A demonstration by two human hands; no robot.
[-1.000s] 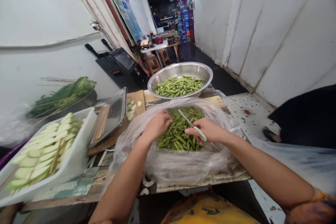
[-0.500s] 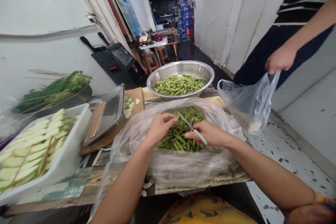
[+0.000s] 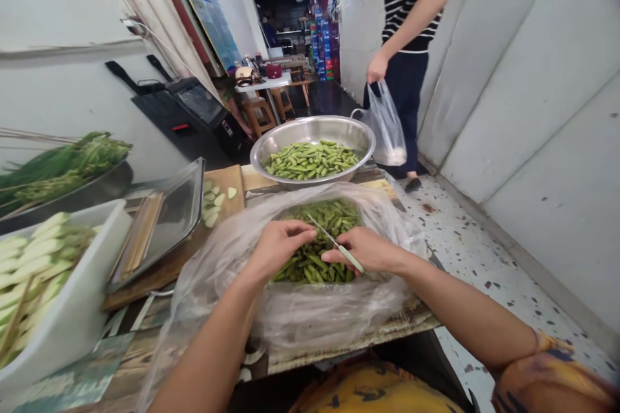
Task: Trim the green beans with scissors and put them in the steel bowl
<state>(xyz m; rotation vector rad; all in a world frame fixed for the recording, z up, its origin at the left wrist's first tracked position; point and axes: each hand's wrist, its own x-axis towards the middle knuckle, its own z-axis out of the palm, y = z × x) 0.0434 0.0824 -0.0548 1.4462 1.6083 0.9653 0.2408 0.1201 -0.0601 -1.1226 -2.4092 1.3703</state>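
Being gripped in the right hand (image 3: 365,248), head view: scissors (image 3: 323,230) with pale green handle, fingers being clamped on that handle, blades being pointed up and left toward the left hand (image 3: 283,242). Whether the blades are being parted cannot be told. Left thumb and fingertips are being held close together, just beside the scissor tip; whether anything is being pinched there cannot be told. The two hands are being held apart, over the green pods (image 3: 312,266).

Those pods are being contained in an opened plastic bag (image 3: 334,313), which is being supported by the wood-patterned table (image 3: 133,352). More pods (image 3: 312,160) are being held in the steel bowl (image 3: 285,136), just beyond the bag.

Left of the bag, pale slices (image 3: 212,203) are being supported by a cutting board (image 3: 237,210); wooden sticks (image 3: 141,232) are being held on a tilted tray (image 3: 177,226). Sliced vegetable (image 3: 36,264) is being contained in a white tub (image 3: 92,316), leafy greens (image 3: 72,164) in a dark bowl (image 3: 109,184) behind it. Right of the steel bowl, farther off, a clear carrier bag (image 3: 387,129) is being gripped by another person's hand (image 3: 376,69).
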